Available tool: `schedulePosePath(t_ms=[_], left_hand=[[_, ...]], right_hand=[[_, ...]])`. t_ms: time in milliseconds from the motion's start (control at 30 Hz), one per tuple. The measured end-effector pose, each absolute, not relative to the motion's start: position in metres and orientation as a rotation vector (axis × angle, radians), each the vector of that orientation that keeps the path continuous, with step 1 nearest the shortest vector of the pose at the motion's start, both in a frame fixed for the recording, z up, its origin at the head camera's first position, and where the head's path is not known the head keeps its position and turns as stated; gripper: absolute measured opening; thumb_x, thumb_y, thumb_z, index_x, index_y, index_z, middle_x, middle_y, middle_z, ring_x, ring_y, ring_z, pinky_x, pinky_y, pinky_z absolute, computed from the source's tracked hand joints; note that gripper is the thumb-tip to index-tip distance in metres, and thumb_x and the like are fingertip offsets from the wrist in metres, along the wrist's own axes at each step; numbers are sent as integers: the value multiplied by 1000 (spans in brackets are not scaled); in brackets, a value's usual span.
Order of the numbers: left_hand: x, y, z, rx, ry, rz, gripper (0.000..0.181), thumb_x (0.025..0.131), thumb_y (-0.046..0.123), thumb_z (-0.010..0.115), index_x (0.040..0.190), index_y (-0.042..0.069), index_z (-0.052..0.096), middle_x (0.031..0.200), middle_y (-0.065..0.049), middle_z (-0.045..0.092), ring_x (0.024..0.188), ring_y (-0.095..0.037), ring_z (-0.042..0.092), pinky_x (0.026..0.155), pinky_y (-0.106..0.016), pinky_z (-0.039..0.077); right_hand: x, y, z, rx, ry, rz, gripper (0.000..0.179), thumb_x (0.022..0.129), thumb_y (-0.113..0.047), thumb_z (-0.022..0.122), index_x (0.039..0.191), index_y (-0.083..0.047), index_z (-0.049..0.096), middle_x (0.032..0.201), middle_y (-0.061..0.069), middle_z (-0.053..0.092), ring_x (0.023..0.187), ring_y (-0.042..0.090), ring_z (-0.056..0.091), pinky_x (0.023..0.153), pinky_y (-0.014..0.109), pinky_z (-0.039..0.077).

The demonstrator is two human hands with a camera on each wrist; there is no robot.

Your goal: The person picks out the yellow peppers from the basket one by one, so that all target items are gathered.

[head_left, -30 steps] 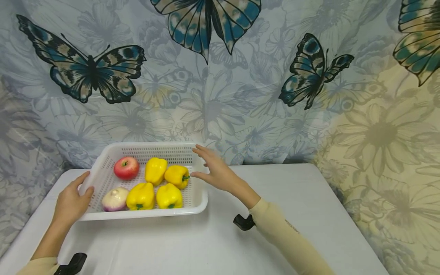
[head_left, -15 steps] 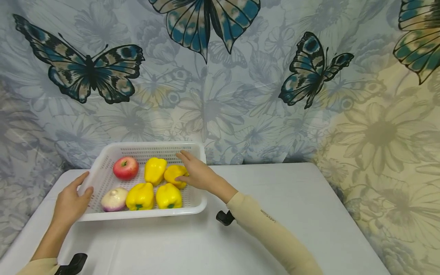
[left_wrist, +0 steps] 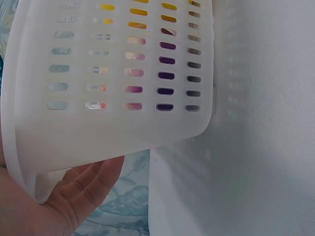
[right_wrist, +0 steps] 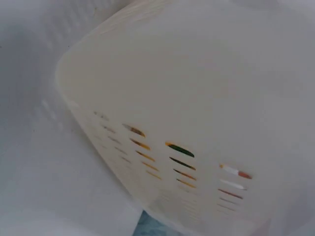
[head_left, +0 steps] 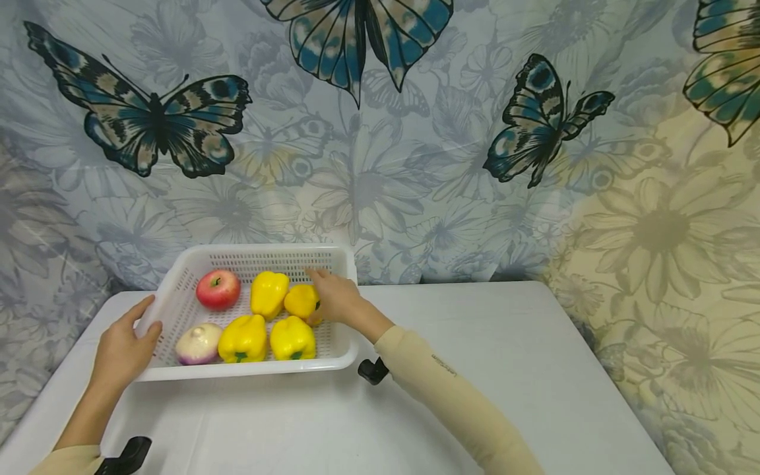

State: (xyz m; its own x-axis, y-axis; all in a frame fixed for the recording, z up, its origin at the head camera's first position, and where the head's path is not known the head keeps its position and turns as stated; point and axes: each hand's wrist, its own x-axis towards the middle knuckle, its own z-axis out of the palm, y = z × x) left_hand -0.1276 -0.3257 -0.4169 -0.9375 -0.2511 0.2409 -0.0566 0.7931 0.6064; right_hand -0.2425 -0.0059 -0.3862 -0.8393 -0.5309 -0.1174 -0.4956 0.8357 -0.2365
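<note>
A white plastic basket [head_left: 249, 371] stands on the table with produce inside. My left hand [head_left: 123, 346] grips its left end, thumb over the rim; in the left wrist view the fingers [left_wrist: 101, 182] show beneath the rim. My right hand [head_left: 337, 297] is inside the right end, its thumb and fingers around the rear right yellow bell pepper [head_left: 299, 300], hiding part of it. Three more yellow bell peppers [head_left: 243, 340] lie close by. A red apple [head_left: 218, 290] sits at the back left, and a white and purple turnip-like vegetable [head_left: 198, 343] at the front left.
White cloth covers the table [head_left: 475, 369]. Behind it hangs a butterfly-print cloth [head_left: 380, 165], close to the basket's back. The right wrist view is filled mostly by the basket's slotted outer wall [right_wrist: 187, 98].
My right hand has moved left over the basket's right wall and down around the rear right bell pepper. The left hand and basket stay where they were.
</note>
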Motion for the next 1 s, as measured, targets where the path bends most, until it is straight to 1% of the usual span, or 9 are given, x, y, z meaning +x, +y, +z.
schedulePosePath(t_ms=[100,233,467,567,700,767,833,933,1000], left_hand=[[-127,-327,-417,242,-2670,-887,51,95,6,51,142,-9,40,128,-43,46,97,-56,51,77,-63,37],[-126,-328,-417,254,-2669,-892,51,95,6,51,143,-9,39,129,-44,45,101,-58,50,79,-64,37],[-127,-326,-418,241,-2646,-893,51,94,4,52,142,-9,41,128,-43,46,105,-60,49,81,-65,37],[-128,-326,-418,239,-2646,-893,51,94,5,52,142,-9,41,127,-43,47,103,-59,50,80,-64,37],[-128,-324,-418,241,-2649,-896,51,93,4,53,141,-9,41,127,-43,47,103,-58,51,79,-64,38],[-128,-324,-417,244,-2650,-894,51,93,4,53,141,-10,41,126,-43,47,102,-58,51,79,-64,38],[-128,-324,-417,250,-2652,-891,51,93,4,53,141,-10,41,126,-43,47,100,-57,52,78,-64,38],[-129,-324,-417,258,-2656,-888,51,94,5,53,141,-9,41,126,-43,47,96,-55,53,76,-63,38],[-128,-324,-417,262,-2656,-884,51,93,5,53,141,-9,41,126,-43,48,93,-53,54,75,-62,39]], right_hand=[[-244,-11,-388,-795,2840,-226,97,75,-40,84,153,-14,32,149,8,45,131,23,50,100,44,45],[-246,-17,-394,-799,2857,-104,97,77,-44,82,154,-16,31,146,8,49,127,22,53,97,42,47],[-248,-23,-401,-749,2895,73,108,75,-49,81,157,-16,19,145,8,51,118,21,60,87,37,52],[-250,-25,-404,-734,2897,97,108,76,-49,81,157,-15,18,142,7,55,111,19,64,83,33,53],[-252,-25,-405,-715,2889,19,108,79,-41,80,158,-10,13,136,8,59,89,15,66,74,29,54],[-253,-24,-405,-710,2889,-54,107,81,-38,79,157,-6,11,133,9,60,83,15,65,70,29,53],[-253,-23,-405,-708,2890,-140,106,82,-40,78,156,-4,11,132,9,61,86,15,66,71,29,54],[-254,-22,-405,-716,2887,-271,103,82,-44,76,155,-3,16,135,11,59,102,19,66,80,32,55],[-254,-22,-404,-728,2883,-338,97,82,-43,77,153,-4,24,135,10,58,111,21,64,87,34,53]])
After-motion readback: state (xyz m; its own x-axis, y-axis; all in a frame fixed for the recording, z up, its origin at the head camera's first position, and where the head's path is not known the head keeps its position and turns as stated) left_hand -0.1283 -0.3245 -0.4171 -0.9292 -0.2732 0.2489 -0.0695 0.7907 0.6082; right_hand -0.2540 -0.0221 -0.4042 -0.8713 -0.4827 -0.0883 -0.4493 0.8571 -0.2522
